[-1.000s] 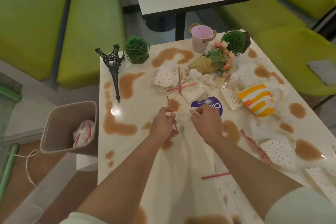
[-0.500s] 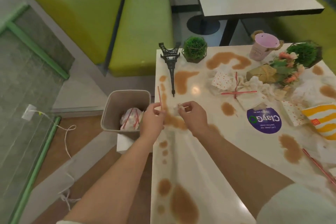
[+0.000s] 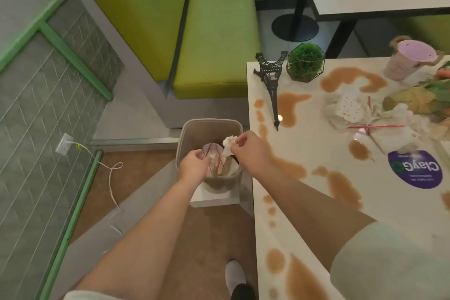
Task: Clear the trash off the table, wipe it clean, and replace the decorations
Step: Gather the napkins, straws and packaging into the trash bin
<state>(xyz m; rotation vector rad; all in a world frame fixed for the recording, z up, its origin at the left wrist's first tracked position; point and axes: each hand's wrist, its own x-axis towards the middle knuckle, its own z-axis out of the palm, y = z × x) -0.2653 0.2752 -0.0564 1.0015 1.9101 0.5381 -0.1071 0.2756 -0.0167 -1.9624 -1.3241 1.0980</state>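
We have carried our load off the surface (image 3: 304,148) and both hands are now over the trash bin (image 3: 185,134) on the floor beside it. So this batch is about to drop, though plenty of litter remains. Our right hand (image 3: 250,151) pinches a crumpled napkin (image 3: 229,145); our left hand (image 3: 193,165) has a narrow grip, and a red straw (image 3: 220,162) shows by its fingertips.

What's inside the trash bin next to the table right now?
The trash bin holds crumpled white paper and red straws. Both hands hover over it, hiding part of the contents and the bottom.
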